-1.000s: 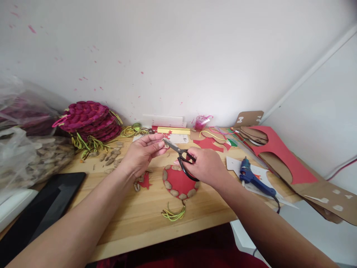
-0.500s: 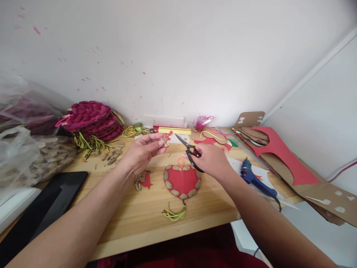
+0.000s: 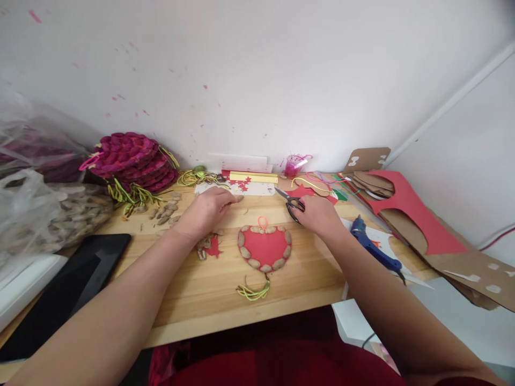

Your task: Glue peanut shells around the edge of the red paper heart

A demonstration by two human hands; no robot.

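My left hand [image 3: 210,210] is closed, its fingertips pinching a peanut shell [image 3: 239,198] low over the table. In my right hand [image 3: 321,214] is a pair of black-handled scissors [image 3: 295,203], blades pointing up and to the left. Between my forearms lies a red paper piece [image 3: 263,247] edged with peanut shells, with an orange loop [image 3: 263,221] at its top and a yellow-green tassel [image 3: 254,290] at its bottom. Left of it, a red paper star [image 3: 213,245] sits beside several loose shells [image 3: 201,253].
A stack of magenta shell-covered pieces [image 3: 131,158] stands at the back left, near a bag of peanuts [image 3: 80,217] and a black phone-like slab [image 3: 76,295]. Small red stars [image 3: 242,185] and a yellow strip [image 3: 253,177] lie behind. A blue glue gun [image 3: 374,249] and cut cardboard [image 3: 454,268] are at right.
My left hand has turned palm down and lowered with the peanut shell. My right hand has moved right with the scissors, away from the left. The view has shifted slightly.
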